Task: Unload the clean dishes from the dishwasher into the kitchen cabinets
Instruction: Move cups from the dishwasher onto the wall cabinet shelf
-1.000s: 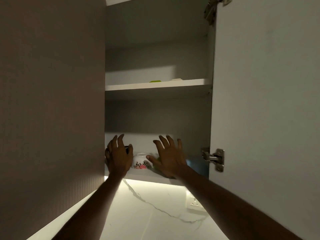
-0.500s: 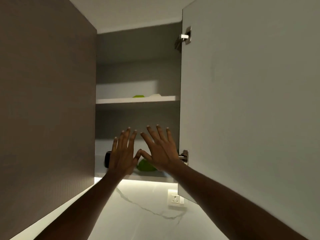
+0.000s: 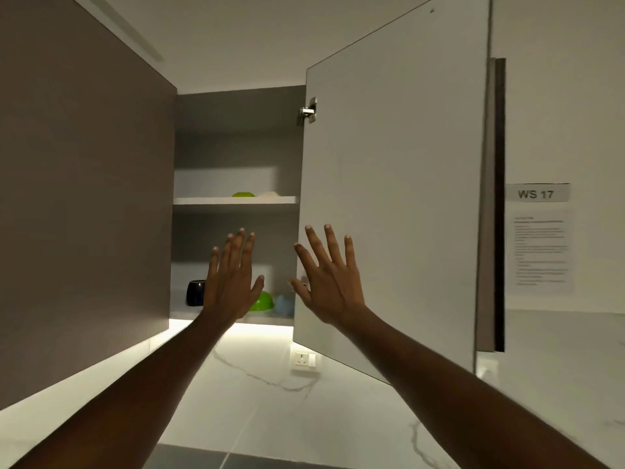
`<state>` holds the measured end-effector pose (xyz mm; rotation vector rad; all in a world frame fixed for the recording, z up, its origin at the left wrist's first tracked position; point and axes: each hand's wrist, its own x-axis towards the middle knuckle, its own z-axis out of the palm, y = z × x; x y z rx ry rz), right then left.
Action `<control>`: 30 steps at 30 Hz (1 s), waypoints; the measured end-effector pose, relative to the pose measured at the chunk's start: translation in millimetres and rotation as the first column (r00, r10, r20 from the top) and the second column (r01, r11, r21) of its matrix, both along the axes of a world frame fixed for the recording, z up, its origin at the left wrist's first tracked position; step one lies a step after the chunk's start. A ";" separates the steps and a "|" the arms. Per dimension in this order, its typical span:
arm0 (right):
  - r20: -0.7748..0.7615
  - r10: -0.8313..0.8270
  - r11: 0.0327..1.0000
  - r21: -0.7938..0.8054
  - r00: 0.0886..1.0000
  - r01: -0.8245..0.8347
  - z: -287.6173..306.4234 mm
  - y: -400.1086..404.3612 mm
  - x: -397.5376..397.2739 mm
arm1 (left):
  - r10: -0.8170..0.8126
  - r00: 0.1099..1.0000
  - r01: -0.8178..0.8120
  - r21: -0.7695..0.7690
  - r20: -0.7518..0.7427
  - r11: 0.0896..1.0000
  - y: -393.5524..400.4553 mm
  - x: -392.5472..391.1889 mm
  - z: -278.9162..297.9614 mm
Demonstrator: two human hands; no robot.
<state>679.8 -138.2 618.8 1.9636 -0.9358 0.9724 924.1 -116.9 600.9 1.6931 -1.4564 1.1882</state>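
Two hands are raised with fingers straight and spread, holding nothing: the left hand (image 3: 233,282) before the open wall cabinet (image 3: 236,147), the right hand (image 3: 329,282) before its open door (image 3: 395,184). The bottom shelf holds three dishes: one black cup (image 3: 195,292), one green bowl (image 3: 262,301), one blue bowl (image 3: 283,304). The upper shelf holds one green dish (image 3: 243,194).

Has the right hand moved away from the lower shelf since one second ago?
Yes. The right hand has drawn back out of the cabinet and now overlaps the open door.

A black cup (image 3: 195,292), green bowl (image 3: 262,302) and blue bowl (image 3: 283,304) sit on the open cabinet's (image 3: 389,184) bottom shelf.
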 end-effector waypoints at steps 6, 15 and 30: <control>0.055 -0.097 0.995 0.008 0.994 0.096 -19.8 67.7 -93.6 | -0.072 0.992 0.067 0.051 0.103 0.996 42.4 -110.8 -2.6; 0.165 -0.187 0.981 0.087 0.968 0.175 -31.2 128.3 -223.9 | -0.249 0.962 0.235 0.121 0.114 0.964 92.2 -274.6 6.6; 0.231 -0.199 0.947 0.296 0.952 0.127 -68.3 124.4 -310.7 | -0.257 0.961 0.271 0.172 -0.100 0.947 67.1 -392.1 39.8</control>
